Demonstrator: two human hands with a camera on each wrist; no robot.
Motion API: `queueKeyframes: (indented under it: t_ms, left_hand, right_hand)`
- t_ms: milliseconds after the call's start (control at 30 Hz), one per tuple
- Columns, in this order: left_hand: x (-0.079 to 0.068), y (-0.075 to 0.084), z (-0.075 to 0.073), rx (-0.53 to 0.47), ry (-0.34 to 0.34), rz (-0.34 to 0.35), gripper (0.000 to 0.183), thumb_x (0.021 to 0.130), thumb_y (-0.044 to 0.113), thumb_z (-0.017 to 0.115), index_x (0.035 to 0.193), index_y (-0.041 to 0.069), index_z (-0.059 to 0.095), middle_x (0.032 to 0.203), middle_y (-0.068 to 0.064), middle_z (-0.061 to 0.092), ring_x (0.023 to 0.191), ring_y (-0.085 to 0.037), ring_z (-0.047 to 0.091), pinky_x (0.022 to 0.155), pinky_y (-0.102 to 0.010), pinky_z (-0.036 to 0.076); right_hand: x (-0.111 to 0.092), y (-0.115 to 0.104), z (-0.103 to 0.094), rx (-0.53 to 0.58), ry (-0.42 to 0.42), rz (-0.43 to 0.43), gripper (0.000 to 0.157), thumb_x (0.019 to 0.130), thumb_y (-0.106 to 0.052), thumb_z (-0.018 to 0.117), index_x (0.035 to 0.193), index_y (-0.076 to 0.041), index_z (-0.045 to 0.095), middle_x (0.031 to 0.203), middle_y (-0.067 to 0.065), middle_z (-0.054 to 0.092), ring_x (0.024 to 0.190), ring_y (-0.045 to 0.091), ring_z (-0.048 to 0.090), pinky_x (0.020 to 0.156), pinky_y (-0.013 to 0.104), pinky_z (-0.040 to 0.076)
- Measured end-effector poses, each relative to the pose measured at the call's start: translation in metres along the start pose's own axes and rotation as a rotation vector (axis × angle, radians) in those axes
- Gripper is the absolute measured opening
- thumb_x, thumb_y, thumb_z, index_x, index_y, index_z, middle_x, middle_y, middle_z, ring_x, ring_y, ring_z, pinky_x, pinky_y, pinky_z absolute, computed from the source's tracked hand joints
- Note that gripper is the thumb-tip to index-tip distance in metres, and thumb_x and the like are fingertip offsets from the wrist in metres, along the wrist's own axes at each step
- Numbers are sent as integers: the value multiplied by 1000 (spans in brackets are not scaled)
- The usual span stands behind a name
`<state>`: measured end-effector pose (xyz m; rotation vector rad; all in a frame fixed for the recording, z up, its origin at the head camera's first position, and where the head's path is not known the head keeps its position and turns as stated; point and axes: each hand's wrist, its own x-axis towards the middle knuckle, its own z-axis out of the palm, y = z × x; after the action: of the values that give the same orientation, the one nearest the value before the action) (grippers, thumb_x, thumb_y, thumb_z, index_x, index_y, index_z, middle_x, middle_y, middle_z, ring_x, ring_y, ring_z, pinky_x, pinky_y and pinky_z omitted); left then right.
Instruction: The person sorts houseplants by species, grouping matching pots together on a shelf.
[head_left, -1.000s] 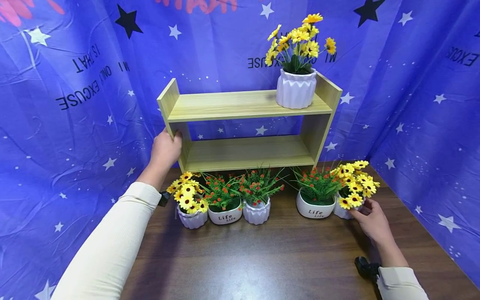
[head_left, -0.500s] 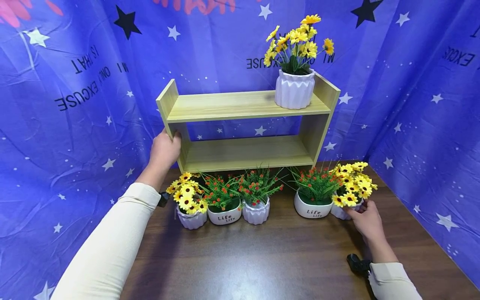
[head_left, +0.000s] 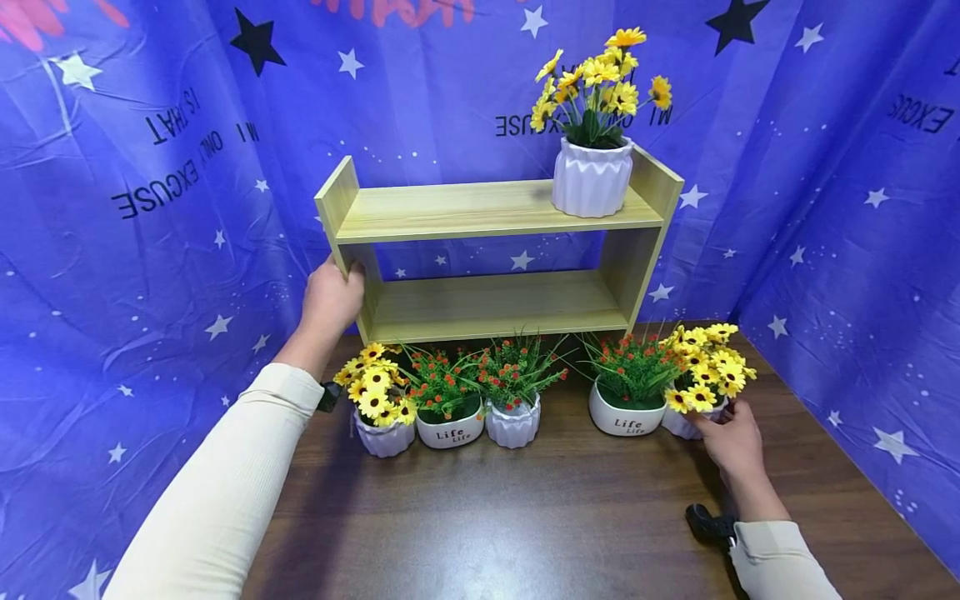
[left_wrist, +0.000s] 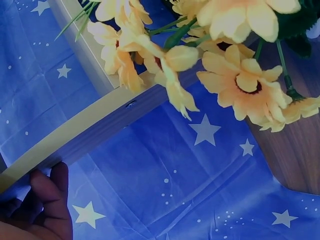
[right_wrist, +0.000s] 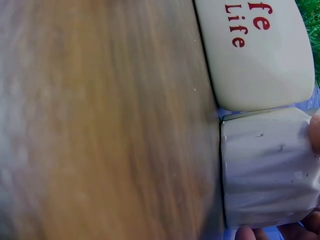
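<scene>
My left hand [head_left: 332, 293] grips the left side panel of a two-tier light wooden shelf [head_left: 465, 208]; in the left wrist view its fingers [left_wrist: 52, 192] curl at the panel's edge. At the right end of the table, my right hand [head_left: 733, 443] holds a white ribbed flowerpot [right_wrist: 270, 170] of yellow daisies [head_left: 708, 367], thumb on one side and fingers on the other. Beside this pot stands a white oval planter [head_left: 626, 417] lettered "Life", with red-flowered grass, its end right at the ribbed pot in the right wrist view.
Another pot of yellow flowers [head_left: 592, 179] stands at the right of the shelf's top tier. Before the shelf's left half are a yellow-flower pot [head_left: 384, 437], a second "Life" planter [head_left: 450, 432] and a red-flowered ribbed pot [head_left: 513, 425]. Blue star-printed cloth [head_left: 450, 83] hangs behind the brown table [head_left: 480, 517].
My right hand has shifted slightly left with the yellow-daisy pot, and the "Life" planter beside it has moved a little left too. My left hand stays on the shelf panel.
</scene>
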<state>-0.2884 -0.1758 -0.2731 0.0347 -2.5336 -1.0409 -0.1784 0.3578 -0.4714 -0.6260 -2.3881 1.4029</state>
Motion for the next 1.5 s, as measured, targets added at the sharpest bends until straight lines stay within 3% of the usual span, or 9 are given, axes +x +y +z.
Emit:
queueKeyframes:
  t_ms: [233,333,433,500,700,900,1033,1267,1500]
  left_hand:
    - [0,1,0,1,10,1,38,103,28,42,126,0,55,120,-30,62,110,-47,60,93,-58,44]
    - [0,1,0,-6,11,1,38,103,28,43,126,0,55,120,-30,62,109,-47,60,92,-58,45]
    - [0,1,0,-15,3,1,38,103,28,43,126,1,55,119,-29,63,109,-47,60,92,-58,45]
    - [0,0,0,-20,0,1,37,103,28,42,125,1,55,120,-29,63,109,-46,60,92,-57,45]
    - [0,0,1,-11,4,5,37,103,28,43,124,0,55,119,-30,63,109,-47,60,92,-57,45]
    - [0,0,1,3,9,13,36,103,26,44,125,-1,55,121,-31,61,110,-48,59,92,-58,44]
    - [0,0,1,-3,9,9,36,103,26,44,126,0,55,121,-31,62,109,-47,60,92,-58,45]
    - [-1,1,0,-12,4,-5,39,104,29,42,128,0,54,121,-29,62,110,-47,60,93,-58,45]
    - [-2,1,1,-13,6,2,37,104,28,42,124,0,55,121,-30,62,109,-47,60,92,-58,45]
  right_hand:
    - [1,-3,3,36,0,-28,67,89,-12,70,140,11,32,134,30,47,115,33,48,74,15,40]
    - [2,-3,5,46,-11,-20,73,89,-15,71,141,10,26,138,32,42,122,37,44,91,30,43]
    - [2,-3,7,43,-9,12,78,89,-18,71,142,9,21,142,34,38,129,42,38,104,49,36]
    - [1,-3,7,51,-3,22,79,89,-19,72,143,9,21,143,36,36,130,43,36,106,54,32]
    - [0,-4,9,84,45,32,76,91,-15,70,148,7,26,142,33,40,127,41,41,96,44,40]
    - [-2,-7,9,131,80,41,83,90,-22,73,153,2,25,149,29,37,132,41,38,107,52,34]
    - [-5,-10,6,103,109,45,84,90,-28,73,154,0,26,148,28,39,131,40,40,106,52,36]
    - [-12,-24,-4,77,190,55,83,89,-34,73,153,-5,30,147,24,43,129,37,45,97,38,45]
    - [-17,-42,-18,87,240,58,84,87,-40,74,154,-10,33,147,20,45,127,32,47,84,22,44]
